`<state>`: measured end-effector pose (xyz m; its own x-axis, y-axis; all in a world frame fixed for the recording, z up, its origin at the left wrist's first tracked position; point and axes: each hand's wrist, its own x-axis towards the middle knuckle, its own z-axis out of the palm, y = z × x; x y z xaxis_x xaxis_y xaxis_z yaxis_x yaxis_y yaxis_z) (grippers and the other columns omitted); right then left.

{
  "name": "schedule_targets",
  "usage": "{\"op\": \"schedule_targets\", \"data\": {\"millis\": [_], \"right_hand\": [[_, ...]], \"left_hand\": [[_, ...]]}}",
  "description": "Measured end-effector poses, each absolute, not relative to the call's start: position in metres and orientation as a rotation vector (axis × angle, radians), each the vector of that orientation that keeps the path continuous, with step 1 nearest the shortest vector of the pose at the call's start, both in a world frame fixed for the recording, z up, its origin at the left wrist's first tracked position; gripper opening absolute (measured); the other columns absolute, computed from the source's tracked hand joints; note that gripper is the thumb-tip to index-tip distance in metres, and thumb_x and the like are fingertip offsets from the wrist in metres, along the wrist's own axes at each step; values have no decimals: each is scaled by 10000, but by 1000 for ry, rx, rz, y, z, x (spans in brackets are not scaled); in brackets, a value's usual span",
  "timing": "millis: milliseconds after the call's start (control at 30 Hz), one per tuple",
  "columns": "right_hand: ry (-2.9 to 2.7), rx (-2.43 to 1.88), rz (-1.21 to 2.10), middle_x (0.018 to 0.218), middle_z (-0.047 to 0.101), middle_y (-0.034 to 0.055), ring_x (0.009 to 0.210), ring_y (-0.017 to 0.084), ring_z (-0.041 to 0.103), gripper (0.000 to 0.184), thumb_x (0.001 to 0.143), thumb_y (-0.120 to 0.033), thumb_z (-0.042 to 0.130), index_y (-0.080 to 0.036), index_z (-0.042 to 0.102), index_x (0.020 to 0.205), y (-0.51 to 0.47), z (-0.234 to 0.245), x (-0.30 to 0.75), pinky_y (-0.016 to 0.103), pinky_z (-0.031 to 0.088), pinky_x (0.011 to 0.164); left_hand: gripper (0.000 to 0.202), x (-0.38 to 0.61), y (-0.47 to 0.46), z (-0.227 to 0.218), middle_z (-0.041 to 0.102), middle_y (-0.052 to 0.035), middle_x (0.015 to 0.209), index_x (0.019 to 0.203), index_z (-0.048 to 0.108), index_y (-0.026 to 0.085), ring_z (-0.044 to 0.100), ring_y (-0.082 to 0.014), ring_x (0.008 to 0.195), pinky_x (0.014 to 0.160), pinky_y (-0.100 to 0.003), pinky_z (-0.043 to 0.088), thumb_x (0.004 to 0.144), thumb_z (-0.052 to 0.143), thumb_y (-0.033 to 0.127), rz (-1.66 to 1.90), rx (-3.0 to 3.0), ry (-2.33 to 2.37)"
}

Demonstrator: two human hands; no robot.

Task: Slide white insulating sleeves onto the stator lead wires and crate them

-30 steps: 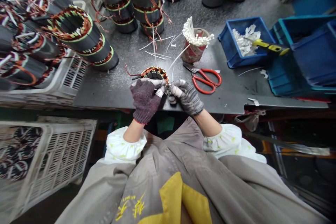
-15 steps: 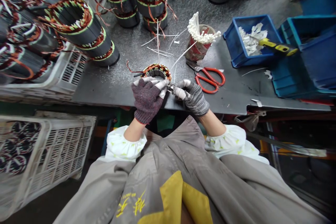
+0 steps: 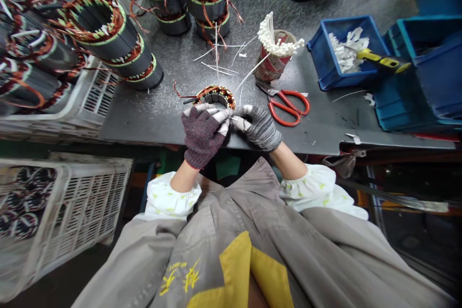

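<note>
A motor stator [image 3: 217,95] with copper windings and a pale green rim lies on the bench in front of me. My left hand [image 3: 203,131], in a dark purple glove with white-wrapped fingertips, is closed over its near side. On the right edge, my right hand [image 3: 259,126], in a grey glove, has its fingers pinched together close to the left fingertips; what they hold is hidden. One thin white strip [image 3: 217,53] stands up beyond the stator, and another [image 3: 252,72] slants up to its right. Red-handled scissors [image 3: 288,107] lie right of my right hand.
A can [image 3: 270,65] holds several white strips with knobbed ends, like cable ties. Blue bins [image 3: 327,70] stand right, one bearing a yellow-handled tool [image 3: 382,61]. Stacked stators [image 3: 133,57] and a white crate [image 3: 97,101] are left. Loose strips [image 3: 216,68] lie on the bench.
My right hand has moved slightly left, its fingers now against the left fingertips. The small shiny piece seen between the hands is now hidden. My left hand stays on the stator.
</note>
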<state>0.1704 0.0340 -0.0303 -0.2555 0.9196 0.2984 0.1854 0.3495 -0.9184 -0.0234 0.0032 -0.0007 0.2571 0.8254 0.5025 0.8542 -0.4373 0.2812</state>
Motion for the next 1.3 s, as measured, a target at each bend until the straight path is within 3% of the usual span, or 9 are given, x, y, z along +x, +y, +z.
{"op": "schedule_targets", "data": {"millis": [167,367,533,667,767,933,1033,1233,1300], "right_hand": [[-2050,-979,680,806,700,62,755,201,610,382,1012,-536,582,-220,784,942,35,-16,176,372,519,779],[-1969,-996,363,702,632,87,706,256,606,505,1024,-548,504,-223,716,702,25,9,170,465,532,751],[-1530,-990,715,785,677,52,760,217,672,538,1062,-622,407,-255,698,797,26,13,189,408,578,742],[-1970,-939,1056,744,659,24,695,157,596,496,974,-664,595,-221,718,790,34,6,190,338,533,727],[-1720,-915,1320,823,687,14,715,137,591,462,946,-666,641,-210,713,925,35,-1,176,285,517,672],[-1198,-861,1615,559,494,-62,433,88,377,516,897,-745,644,-235,590,830,19,-10,156,246,304,394],[-1211,-912,1605,581,523,-46,404,71,354,482,889,-681,701,-229,590,767,1,-7,164,243,259,356],[-1501,-1074,1106,782,719,37,682,163,661,421,945,-617,667,-221,685,804,3,10,173,291,585,599],[-1621,-1043,1040,854,753,42,749,184,696,410,978,-614,614,-227,704,877,14,14,178,321,619,664]], "left_hand": [[277,-24,2,1,790,-48,1135,1144,781,317,629,-299,1244,1086,-523,395,970,579,394,-893,-2530,-1651],[294,-19,-2,0,758,-62,1243,1148,768,290,604,-320,1279,1087,-523,400,923,609,395,-935,-2406,-1712],[247,-17,1,1,762,-54,1231,1139,762,298,604,-308,1302,1121,-526,386,971,603,385,-946,-2430,-1708],[260,-21,-1,-2,760,-58,1269,1172,736,274,607,-305,1340,1135,-521,401,996,570,369,-921,-2426,-1678],[294,-25,-5,-5,732,-75,1347,1256,678,242,581,-279,1405,1176,-504,400,1027,509,315,-915,-2452,-1633],[248,-31,-7,-9,754,-79,1277,1179,678,234,617,-259,1369,1200,-508,391,1036,483,289,-889,-2443,-1593],[236,-33,-5,-9,763,-82,1240,1174,686,234,643,-257,1324,1175,-504,414,1034,507,298,-922,-2503,-1555],[216,-33,-4,-7,783,-60,1207,1106,718,268,660,-251,1302,1172,-516,436,1021,531,334,-928,-2884,-1267],[210,-32,-6,-4,795,-41,1185,1084,728,282,670,-247,1296,1205,-537,408,1019,534,328,-943,-2932,-1172]]}}
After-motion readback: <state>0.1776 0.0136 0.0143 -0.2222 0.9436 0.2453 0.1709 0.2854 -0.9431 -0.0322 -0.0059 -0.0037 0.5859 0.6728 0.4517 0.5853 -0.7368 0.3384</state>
